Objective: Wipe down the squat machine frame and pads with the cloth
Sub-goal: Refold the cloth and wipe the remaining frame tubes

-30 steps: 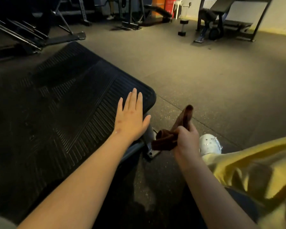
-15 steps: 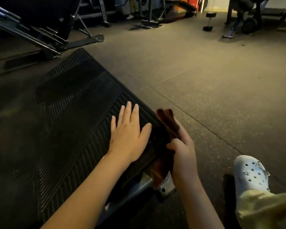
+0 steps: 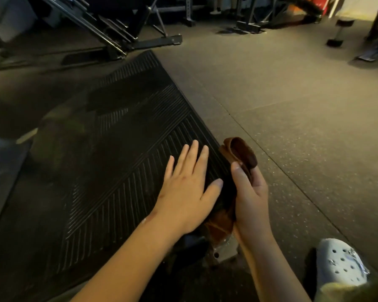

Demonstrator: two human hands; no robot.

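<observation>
- The right hand (image 3: 250, 199) has its thumb and fingers curled round a brown folded cloth (image 3: 241, 152) and holds it bunched. A loose loop of fabric sticks up past the thumb and a tail hangs below the palm.
- The brown folded cloth lies at the right edge of the black ribbed rubber footplate (image 3: 118, 162) of the squat machine, close to its near right corner. In this dim light it is hard to tell whether the fabric presses on the edge or only sits beside it.
- That edge is the axis that matters: it runs from the grip up and away to the left. A wipe, I judge, would travel forward along it, away from the body.
- The left hand (image 3: 188, 188) rests flat on the ribs just beside the grip, fingers straight, holding nothing. It looks like a brace, and it is the hand nearer the plate's broad middle, which lies left of the cloth.
- Below the corner a pale metal bracket (image 3: 226, 250) shows, probably part of the frame.
- Further right, a white perforated clog (image 3: 342, 267) stands on the grey speckled rubber floor (image 3: 292, 127).
</observation>
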